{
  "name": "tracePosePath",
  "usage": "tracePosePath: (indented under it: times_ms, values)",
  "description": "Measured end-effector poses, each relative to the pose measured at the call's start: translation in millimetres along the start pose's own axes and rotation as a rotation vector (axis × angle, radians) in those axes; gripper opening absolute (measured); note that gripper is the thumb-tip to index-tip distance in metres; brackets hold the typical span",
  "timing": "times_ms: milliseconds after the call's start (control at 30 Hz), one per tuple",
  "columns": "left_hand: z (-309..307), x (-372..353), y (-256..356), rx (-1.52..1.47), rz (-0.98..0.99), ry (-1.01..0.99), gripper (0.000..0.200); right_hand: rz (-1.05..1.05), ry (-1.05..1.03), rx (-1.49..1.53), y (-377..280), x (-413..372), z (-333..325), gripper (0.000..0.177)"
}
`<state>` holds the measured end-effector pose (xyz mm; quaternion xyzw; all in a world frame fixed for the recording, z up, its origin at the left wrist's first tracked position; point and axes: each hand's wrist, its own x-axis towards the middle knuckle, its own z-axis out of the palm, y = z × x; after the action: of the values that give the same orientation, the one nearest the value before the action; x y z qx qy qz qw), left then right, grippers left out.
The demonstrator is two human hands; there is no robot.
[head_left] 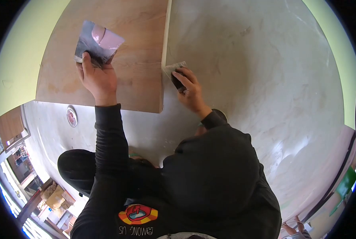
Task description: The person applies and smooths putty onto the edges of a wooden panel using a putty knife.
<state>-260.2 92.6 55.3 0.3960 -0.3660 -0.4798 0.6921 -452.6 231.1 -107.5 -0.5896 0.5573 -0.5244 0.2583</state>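
My left hand (99,83) grips a flat grey plate (84,42) by its near edge, thumb on top. A smooth lump of pink putty (105,38) sits on the plate's far right part. Below the plate lies the wooden panel (140,51), brown with a pale side edge. My right hand (192,89) is closed around a putty knife (175,67) with a wide blade and a dark lower part. The blade's left corner is at the panel's right edge; whether it touches cannot be made out.
A round container or lid (71,116) with reddish-pink content lies on the grey floor (265,79), left of my arm. Pale green walls (16,67) curve along both sides. Boxes (56,199) and other clutter stand at the lower left. A green object (346,181) is at the right.
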Motion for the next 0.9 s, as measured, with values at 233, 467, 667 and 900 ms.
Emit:
tracePosePath:
  times_ms: [233, 467, 667, 900]
  values:
    - [7, -4, 6, 0.016, -0.003, 0.016, 0.038, 0.238, -0.109, 0.390, -16, -36, 30, 0.058]
    - [14, -5, 7, -0.020, -0.014, 0.032, 0.036, 0.222, -0.214, 0.538, -1, -45, -3, 0.051]
    - [18, -4, 12, -0.027, -0.004, 0.012, 0.032, 0.432, -0.142, 0.445, 4, 13, 6, 0.045]
    - [3, -4, 8, -0.066, -0.016, -0.010, 0.028, 0.334, -0.282, 0.362, -7, -44, 20, 0.052]
